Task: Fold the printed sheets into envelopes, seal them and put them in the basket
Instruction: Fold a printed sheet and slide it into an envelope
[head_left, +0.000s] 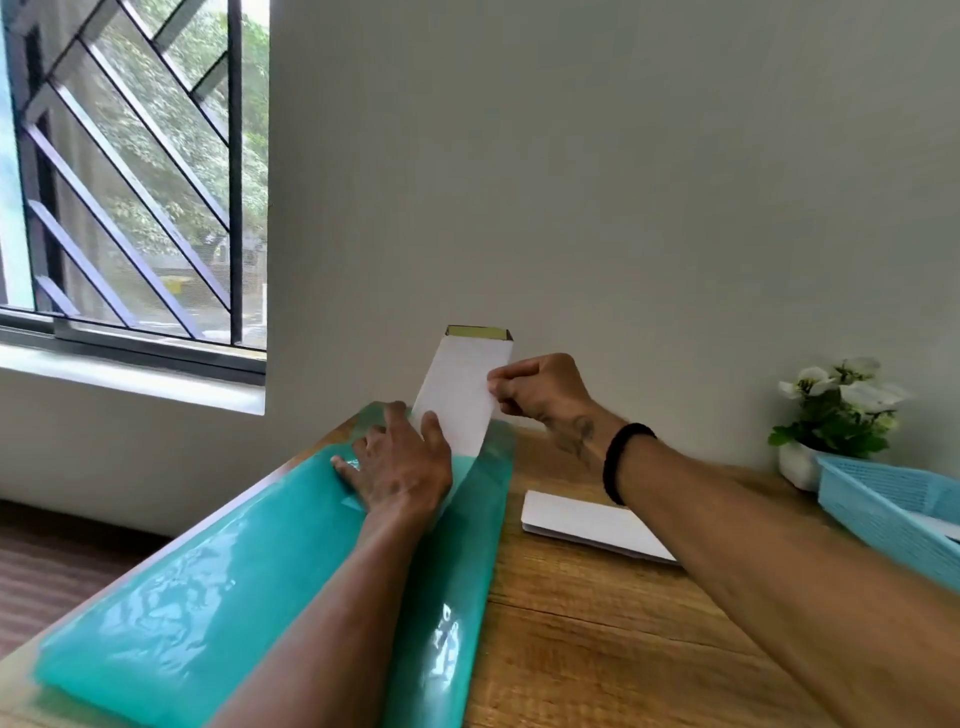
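Note:
A white envelope (460, 392) with a yellowish adhesive strip along its top flap stands tilted upright at the far end of the teal mat (218, 561). My right hand (535, 387) pinches its right edge. My left hand (400, 457) lies on the mat with fingers spread, its thumb touching the envelope's lower left edge. A stack of white printed sheets (587, 525) lies on the wooden table (597, 639), partly hidden under my right forearm. The light blue basket (883, 509) sits at the right edge with white paper inside.
A white pot with white flowers (836, 415) stands behind the basket against the wall. A barred window (135, 171) is on the left. The table's left edge runs along the mat, with floor below.

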